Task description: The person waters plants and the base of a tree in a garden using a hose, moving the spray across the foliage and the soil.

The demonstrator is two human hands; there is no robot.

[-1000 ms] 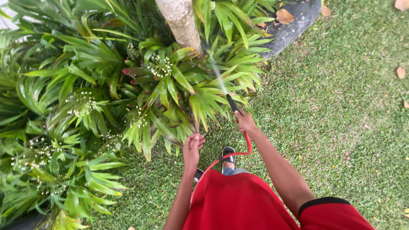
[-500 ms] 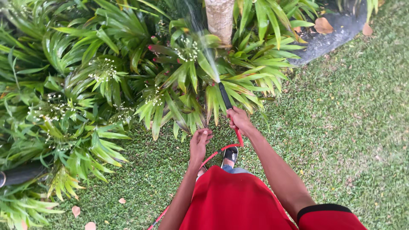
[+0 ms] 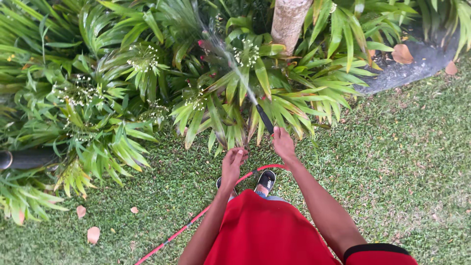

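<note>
At lawn edge: right hand (image 3: 283, 144) gripping black nozzle (image 3: 265, 119), spray on plants (image 3: 230, 88). Left hand (image 3: 232, 164) closed on red hose (image 3: 196, 218) (near shoe). Better sweep slowly, keep hose slack.

One thin red garden hose (image 3: 196, 219) crosses the grass, ending in one black spray nozzle (image 3: 265, 119); two bare hands show, the left hand (image 3: 232, 164) and the right hand (image 3: 283, 143); two dark slip-on shoes with pale insoles (image 3: 265, 181) peek out below them. One pale rough tree trunk (image 3: 289, 19) rises from the leafy bed; one dark round pipe end (image 3: 22, 159) lies at the left; at least five dry brown fallen leaves (image 3: 402, 54) are scattered about, three on the lawn at lower left and two by the dark patch at upper right.
</note>
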